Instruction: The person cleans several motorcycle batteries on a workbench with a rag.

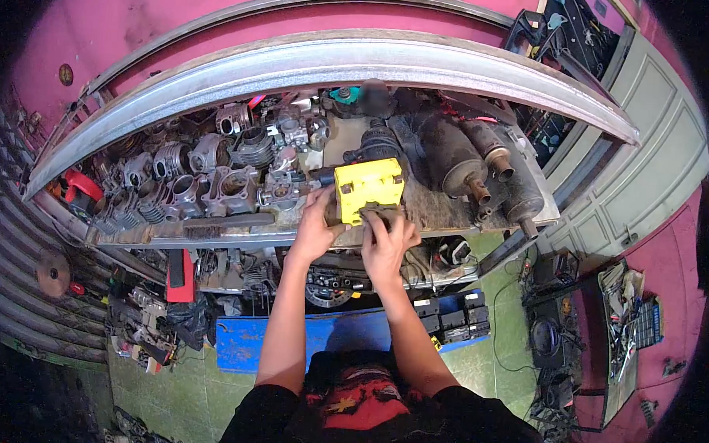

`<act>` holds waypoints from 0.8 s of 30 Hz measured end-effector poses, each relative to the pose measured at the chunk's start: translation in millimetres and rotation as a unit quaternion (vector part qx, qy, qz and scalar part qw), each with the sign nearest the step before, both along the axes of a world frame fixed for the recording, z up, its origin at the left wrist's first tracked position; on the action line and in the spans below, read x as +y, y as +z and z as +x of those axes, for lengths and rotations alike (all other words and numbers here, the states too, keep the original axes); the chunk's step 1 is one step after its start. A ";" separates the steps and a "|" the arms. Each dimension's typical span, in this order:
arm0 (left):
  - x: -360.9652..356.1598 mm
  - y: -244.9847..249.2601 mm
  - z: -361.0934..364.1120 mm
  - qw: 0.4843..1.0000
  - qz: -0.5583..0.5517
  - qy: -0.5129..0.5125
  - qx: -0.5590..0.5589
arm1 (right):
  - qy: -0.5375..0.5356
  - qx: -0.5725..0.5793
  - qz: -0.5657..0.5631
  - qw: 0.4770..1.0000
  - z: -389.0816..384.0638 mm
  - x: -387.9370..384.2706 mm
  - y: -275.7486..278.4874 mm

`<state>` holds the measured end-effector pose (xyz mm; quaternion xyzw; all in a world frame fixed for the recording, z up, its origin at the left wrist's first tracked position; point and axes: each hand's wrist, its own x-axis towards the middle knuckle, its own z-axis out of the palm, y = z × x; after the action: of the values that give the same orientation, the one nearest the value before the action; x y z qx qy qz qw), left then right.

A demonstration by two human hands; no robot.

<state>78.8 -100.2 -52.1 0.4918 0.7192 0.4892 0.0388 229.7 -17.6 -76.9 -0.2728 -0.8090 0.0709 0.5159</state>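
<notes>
Yellow plastic block (369, 184), box-shaped, stands on the workbench (448, 213) close to its front edge, roughly midway along its length. Left hand (315, 234): fingers closed on the block's lower left side, thumb against the near face. Right hand (386, 246): just beside the left, not touching it, fingers bent over a small dark brown piece (380, 215) that lies against the block's near face at the front edge. Whether the right hand grips that piece or only presses on it, I cannot tell. Both forearms come up from below the bench edge. Toward the left end of the bench: a crowded group of grey engine cylinders (215, 187), touching one another. Toward the right end: dark exhaust mufflers (450, 154) lying side by side, their pipe ends pointing at the front right corner. Behind the block, at the back edge, a dark rounded part with a teal cap (345, 96) beyond it. Below the front edge: a blue crate (241, 342) on the floor, with black boxes (453, 312) at its right end.
</notes>
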 end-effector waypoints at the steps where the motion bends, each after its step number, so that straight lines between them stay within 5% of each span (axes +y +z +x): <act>1: -0.4 -1.6 2.4 1.000 0.005 0.012 -0.004 | -0.015 0.003 -0.012 1.000 3.5 1.3 0.9; 8: -1.6 -5.5 32.2 0.995 0.003 0.103 0.004 | -0.038 -0.023 -0.123 0.991 10.7 22.8 -11.8; 11: 1.3 -2.9 46.0 0.988 -0.004 0.149 0.039 | -0.035 0.116 -0.171 0.978 18.6 24.8 1.5; 15: 11.0 3.6 69.8 0.979 -0.021 0.193 0.064 | 0.019 0.118 -0.232 0.965 36.6 22.8 27.4; 24: 38.4 -5.8 105.7 0.954 -0.044 0.271 0.120 | 0.026 0.115 -0.079 0.990 48.8 15.0 26.7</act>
<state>184.5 -61.8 -57.9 0.3308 0.8457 0.3869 -0.1602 278.5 -2.6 -50.1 -0.2814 -0.7431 0.1786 0.5802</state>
